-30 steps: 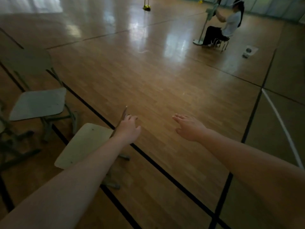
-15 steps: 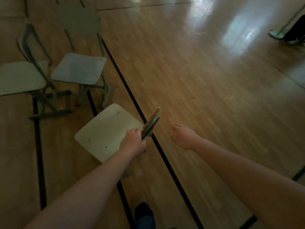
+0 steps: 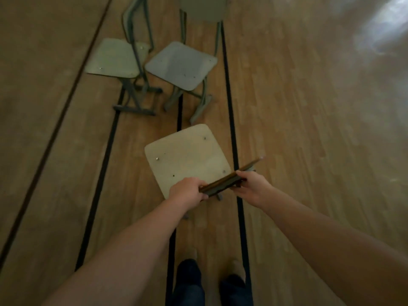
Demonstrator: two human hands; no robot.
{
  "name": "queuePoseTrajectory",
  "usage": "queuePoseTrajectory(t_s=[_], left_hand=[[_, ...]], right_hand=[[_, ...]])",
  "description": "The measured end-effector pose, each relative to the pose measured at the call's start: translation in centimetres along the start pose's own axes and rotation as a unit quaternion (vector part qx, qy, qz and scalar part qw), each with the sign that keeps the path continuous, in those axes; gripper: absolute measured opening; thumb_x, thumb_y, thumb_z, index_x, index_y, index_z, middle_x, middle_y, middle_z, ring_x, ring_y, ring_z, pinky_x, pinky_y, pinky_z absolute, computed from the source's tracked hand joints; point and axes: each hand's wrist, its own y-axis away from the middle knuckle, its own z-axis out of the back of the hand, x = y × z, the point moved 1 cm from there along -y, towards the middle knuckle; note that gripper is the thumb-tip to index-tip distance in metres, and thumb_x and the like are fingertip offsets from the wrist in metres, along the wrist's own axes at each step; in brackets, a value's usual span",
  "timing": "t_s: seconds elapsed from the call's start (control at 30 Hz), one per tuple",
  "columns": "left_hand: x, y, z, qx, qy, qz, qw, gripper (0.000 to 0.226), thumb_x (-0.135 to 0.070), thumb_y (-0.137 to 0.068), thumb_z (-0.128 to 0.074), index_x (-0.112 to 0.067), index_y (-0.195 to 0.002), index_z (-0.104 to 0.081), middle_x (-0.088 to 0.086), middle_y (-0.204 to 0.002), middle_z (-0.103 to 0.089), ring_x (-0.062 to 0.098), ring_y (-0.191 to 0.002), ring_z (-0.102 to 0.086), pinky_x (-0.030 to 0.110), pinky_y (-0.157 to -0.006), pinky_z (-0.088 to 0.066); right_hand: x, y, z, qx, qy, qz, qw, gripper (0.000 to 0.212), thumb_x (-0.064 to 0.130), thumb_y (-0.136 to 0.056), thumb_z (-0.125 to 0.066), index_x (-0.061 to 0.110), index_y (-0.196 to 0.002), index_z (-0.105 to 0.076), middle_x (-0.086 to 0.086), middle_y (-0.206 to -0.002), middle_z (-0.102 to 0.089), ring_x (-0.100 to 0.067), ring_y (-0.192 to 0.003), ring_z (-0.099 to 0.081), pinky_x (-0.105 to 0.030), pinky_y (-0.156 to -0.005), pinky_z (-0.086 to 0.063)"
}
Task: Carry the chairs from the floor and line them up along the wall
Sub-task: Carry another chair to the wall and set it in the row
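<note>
A chair with a pale wooden seat (image 3: pixel 187 160) stands right in front of me on the wooden floor. Its backrest (image 3: pixel 229 178) shows edge-on from above. My left hand (image 3: pixel 187 192) is closed on the backrest's left end and my right hand (image 3: pixel 251 187) is closed on its right end. Most of its legs are hidden under the seat. Two more chairs stand farther ahead: one with a grey seat (image 3: pixel 181 64) and one with a greenish seat (image 3: pixel 113 58) to its left.
Black court lines (image 3: pixel 230 111) run lengthwise along the wooden floor on both sides of the chairs. My two feet (image 3: pixel 212 281) are at the bottom edge. Bare floor with window glare (image 3: pixel 353 62) lies to the right.
The view has swung down and left over the chairs. My right hand, free before, now holds the backrest's right end, and my left hand has shifted to its left end.
</note>
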Motion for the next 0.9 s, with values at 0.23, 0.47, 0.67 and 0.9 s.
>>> queuePoseTrajectory(t_s=[0.23, 0.47, 0.67, 0.9], left_hand=[[-0.5, -0.1, 2.7, -0.149, 0.109, 0.067, 0.981, 0.023, -0.023, -0.086, -0.07, -0.033, -0.106, -0.068, -0.011, -0.103, -0.068, 0.01, -0.094, -0.062, 0.034, -0.085, -0.055], [0.4, 1.4, 7.0, -0.321, 0.297, 0.125, 0.89, 0.012, -0.019, -0.095, -0.056, -0.026, -0.092, -0.066, -0.008, -0.09, -0.067, 0.007, -0.082, -0.061, 0.021, -0.065, -0.047], [1.7, -1.1, 9.0, -0.118, 0.587, 0.219, 0.77, 0.025, -0.03, -0.097, -0.055, -0.015, -0.116, -0.061, 0.001, -0.102, -0.071, 0.019, -0.093, -0.068, 0.034, -0.075, -0.054], [2.0, -6.5, 17.0, -0.082, 0.806, 0.255, 0.528, 0.067, -0.056, -0.075, -0.072, -0.003, -0.112, -0.054, 0.018, -0.107, -0.063, 0.033, -0.096, -0.064, 0.046, -0.073, -0.055]], right_hand=[[3.9, -1.5, -0.4, 0.069, 0.006, 0.006, 0.998, 0.041, 0.021, -0.094, -0.064, 0.004, -0.129, -0.052, -0.018, -0.115, -0.067, -0.03, -0.098, -0.069, -0.036, -0.072, -0.057], [9.8, -2.0, -5.4, 0.082, 0.09, 0.047, 0.991, 0.044, 0.031, -0.093, -0.064, 0.007, -0.127, -0.051, -0.014, -0.119, -0.064, -0.027, -0.096, -0.067, -0.039, -0.086, -0.052], [14.6, -3.8, -10.3, 0.057, 0.124, 0.088, 0.987, 0.054, 0.043, -0.089, -0.066, 0.011, -0.127, -0.047, -0.009, -0.122, -0.062, -0.023, -0.089, -0.067, -0.048, -0.097, -0.043], [18.9, -6.6, -14.3, 0.108, 0.063, 0.037, 0.991, 0.048, 0.04, -0.088, -0.068, 0.016, -0.126, -0.05, -0.009, -0.117, -0.065, -0.032, -0.094, -0.068, -0.056, -0.107, -0.035]])
